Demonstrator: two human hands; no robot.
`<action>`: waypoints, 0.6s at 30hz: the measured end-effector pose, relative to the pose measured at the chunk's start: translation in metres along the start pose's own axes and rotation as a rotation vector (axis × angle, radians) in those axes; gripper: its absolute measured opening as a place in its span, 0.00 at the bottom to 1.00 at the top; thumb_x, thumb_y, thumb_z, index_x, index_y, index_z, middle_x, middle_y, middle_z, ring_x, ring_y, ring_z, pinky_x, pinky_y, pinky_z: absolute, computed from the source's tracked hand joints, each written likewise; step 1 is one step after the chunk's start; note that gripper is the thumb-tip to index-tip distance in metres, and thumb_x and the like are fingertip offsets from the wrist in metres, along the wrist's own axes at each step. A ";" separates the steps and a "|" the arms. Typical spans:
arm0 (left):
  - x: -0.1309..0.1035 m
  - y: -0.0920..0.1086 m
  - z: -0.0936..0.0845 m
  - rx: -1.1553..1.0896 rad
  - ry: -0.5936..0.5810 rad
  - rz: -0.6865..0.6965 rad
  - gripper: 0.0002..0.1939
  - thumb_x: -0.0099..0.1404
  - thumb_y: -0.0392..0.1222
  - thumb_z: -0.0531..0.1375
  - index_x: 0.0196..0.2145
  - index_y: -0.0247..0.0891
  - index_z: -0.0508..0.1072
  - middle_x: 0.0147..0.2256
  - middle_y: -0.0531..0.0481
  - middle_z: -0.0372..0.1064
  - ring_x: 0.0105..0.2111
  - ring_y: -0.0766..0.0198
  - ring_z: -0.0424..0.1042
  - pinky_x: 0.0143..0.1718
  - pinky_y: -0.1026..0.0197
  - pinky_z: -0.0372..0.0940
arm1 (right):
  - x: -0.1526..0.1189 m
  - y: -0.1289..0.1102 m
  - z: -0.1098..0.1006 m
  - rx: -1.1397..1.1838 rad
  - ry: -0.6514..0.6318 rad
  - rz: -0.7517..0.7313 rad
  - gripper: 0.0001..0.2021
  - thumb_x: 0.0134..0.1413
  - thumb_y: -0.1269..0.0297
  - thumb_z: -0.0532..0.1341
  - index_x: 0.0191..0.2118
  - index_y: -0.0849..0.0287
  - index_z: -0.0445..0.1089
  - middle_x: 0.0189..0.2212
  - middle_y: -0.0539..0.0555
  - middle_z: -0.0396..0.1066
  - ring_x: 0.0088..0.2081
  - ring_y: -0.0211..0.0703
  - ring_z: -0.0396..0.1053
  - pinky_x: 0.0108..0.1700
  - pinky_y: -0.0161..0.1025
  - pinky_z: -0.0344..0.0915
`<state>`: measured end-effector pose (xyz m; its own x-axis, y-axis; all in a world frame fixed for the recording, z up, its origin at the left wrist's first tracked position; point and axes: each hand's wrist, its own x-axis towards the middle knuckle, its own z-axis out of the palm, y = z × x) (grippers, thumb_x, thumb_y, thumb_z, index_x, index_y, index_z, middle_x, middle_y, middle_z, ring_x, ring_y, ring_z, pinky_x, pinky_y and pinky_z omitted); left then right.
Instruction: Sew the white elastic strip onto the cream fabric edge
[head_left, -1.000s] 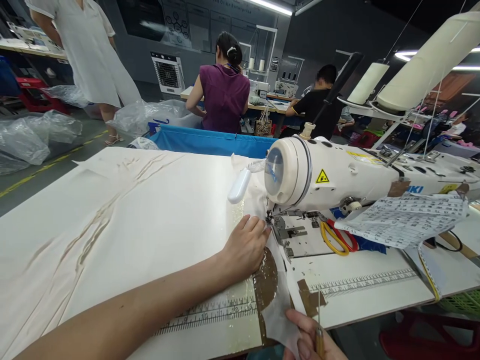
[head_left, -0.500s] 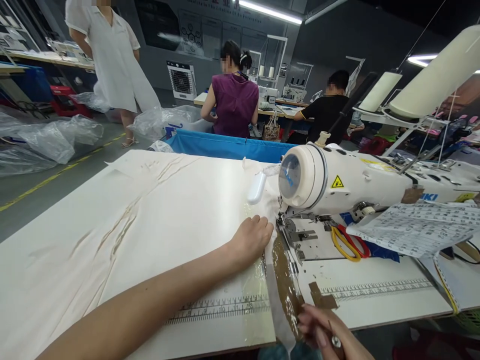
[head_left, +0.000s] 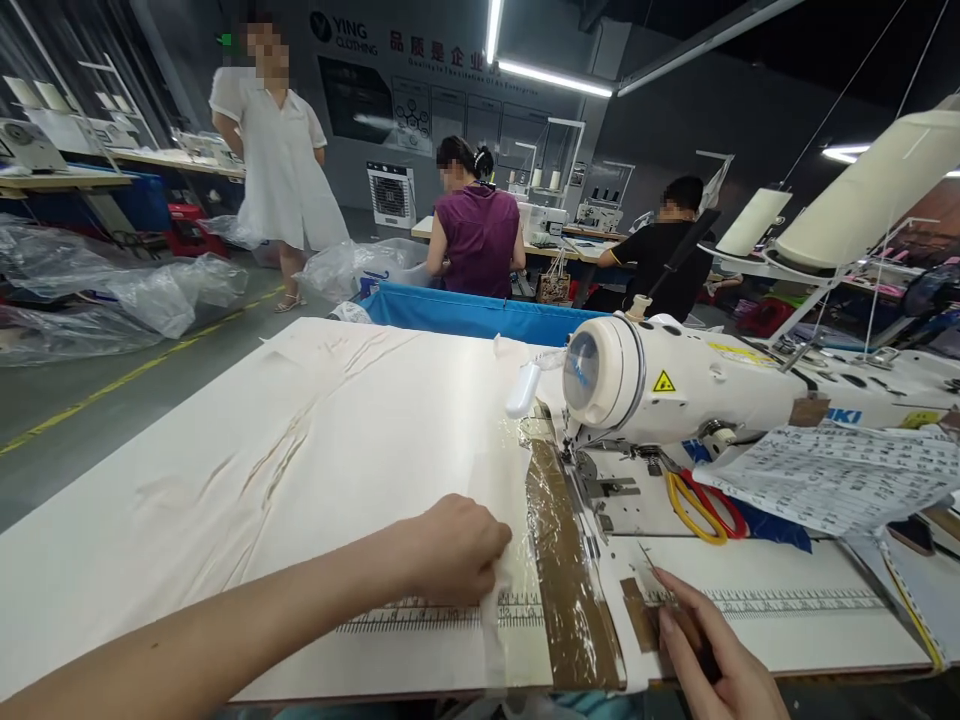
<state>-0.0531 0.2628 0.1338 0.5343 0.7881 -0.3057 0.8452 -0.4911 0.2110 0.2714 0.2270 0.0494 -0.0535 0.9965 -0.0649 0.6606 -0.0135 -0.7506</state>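
Note:
My left hand [head_left: 461,548] is closed on a pale, sheer piece of fabric [head_left: 491,645], which hangs below the fingers toward the table's front edge. The hand is over the table, left of the brown tape strip [head_left: 570,580]. In my right hand [head_left: 712,650], at the front right, is a thin pointed metal tool [head_left: 649,560]; its body is mostly hidden by the fingers. A white sewing machine [head_left: 682,375] stands beyond both hands, its needle area [head_left: 568,450] at the end of the tape. A narrow white strip [head_left: 628,635] lies along the tape's right side.
Red-and-yellow-handled scissors [head_left: 697,510] lie by the machine bed. Printed paper [head_left: 832,475] hangs off the machine arm. A white rounded object [head_left: 523,390] sits near the machine head. A blue fabric bin [head_left: 465,312] stands behind the table. Several people are beyond.
My left hand has drawn back toward me and left, away from the needle, bringing the fabric off the brown tape. My right hand has shifted right and up, its tool tip now visible.

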 end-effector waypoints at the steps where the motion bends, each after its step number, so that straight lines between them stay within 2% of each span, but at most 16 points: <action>1: -0.004 -0.010 0.001 -0.053 0.027 -0.047 0.05 0.61 0.36 0.55 0.27 0.38 0.68 0.26 0.50 0.71 0.25 0.60 0.67 0.25 0.61 0.54 | 0.001 0.001 0.000 0.006 0.005 -0.005 0.28 0.61 0.42 0.54 0.61 0.51 0.63 0.55 0.57 0.70 0.40 0.48 0.76 0.26 0.29 0.70; 4: -0.019 -0.044 0.000 -0.203 0.120 -0.195 0.06 0.59 0.35 0.52 0.27 0.38 0.66 0.26 0.51 0.70 0.25 0.62 0.67 0.25 0.62 0.53 | 0.005 0.002 -0.001 -0.008 0.021 -0.030 0.28 0.60 0.42 0.54 0.60 0.51 0.64 0.51 0.57 0.74 0.36 0.46 0.75 0.26 0.30 0.68; 7: -0.043 -0.078 -0.010 -0.311 0.275 -0.348 0.08 0.59 0.38 0.49 0.28 0.39 0.66 0.25 0.52 0.69 0.25 0.62 0.67 0.27 0.63 0.54 | 0.008 -0.001 -0.002 -0.016 0.018 -0.027 0.28 0.61 0.41 0.52 0.59 0.52 0.64 0.38 0.54 0.77 0.35 0.45 0.74 0.27 0.30 0.66; 9: -0.063 -0.099 -0.020 -0.372 0.375 -0.504 0.10 0.60 0.41 0.47 0.31 0.39 0.67 0.21 0.55 0.66 0.22 0.62 0.66 0.27 0.63 0.56 | 0.009 -0.003 -0.001 0.018 0.013 -0.001 0.29 0.62 0.40 0.51 0.60 0.51 0.63 0.32 0.52 0.75 0.31 0.44 0.71 0.26 0.31 0.64; 11: -0.081 -0.119 -0.031 -0.355 0.516 -0.699 0.12 0.60 0.43 0.46 0.35 0.40 0.67 0.19 0.57 0.66 0.22 0.61 0.67 0.28 0.63 0.57 | 0.009 -0.006 0.000 0.071 0.001 0.025 0.29 0.62 0.39 0.50 0.61 0.51 0.61 0.30 0.50 0.73 0.28 0.42 0.69 0.24 0.31 0.62; 13: -0.095 -0.138 -0.043 -0.308 0.684 -0.850 0.12 0.58 0.42 0.47 0.34 0.41 0.67 0.21 0.56 0.69 0.27 0.60 0.70 0.32 0.62 0.59 | 0.008 -0.008 0.001 0.105 -0.016 0.027 0.30 0.62 0.38 0.50 0.62 0.51 0.59 0.29 0.51 0.72 0.29 0.43 0.69 0.23 0.31 0.60; 16: -0.106 -0.171 -0.057 -0.188 0.884 -0.975 0.10 0.54 0.41 0.47 0.30 0.40 0.67 0.27 0.52 0.72 0.33 0.56 0.71 0.37 0.57 0.61 | 0.007 -0.012 0.000 0.115 0.012 -0.007 0.31 0.61 0.38 0.51 0.61 0.53 0.61 0.29 0.52 0.73 0.33 0.46 0.71 0.24 0.31 0.62; 18: -0.107 -0.194 -0.063 -0.090 0.978 -0.991 0.11 0.55 0.43 0.47 0.29 0.40 0.67 0.29 0.48 0.71 0.36 0.51 0.70 0.41 0.52 0.62 | 0.011 -0.013 -0.003 0.082 0.091 -0.004 0.29 0.61 0.40 0.51 0.60 0.51 0.63 0.31 0.53 0.74 0.32 0.45 0.72 0.24 0.31 0.63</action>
<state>-0.2752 0.2976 0.1839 -0.5380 0.7443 0.3956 0.8363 0.4128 0.3608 0.2647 0.2388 0.0599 0.0150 0.9999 -0.0044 0.5972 -0.0125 -0.8020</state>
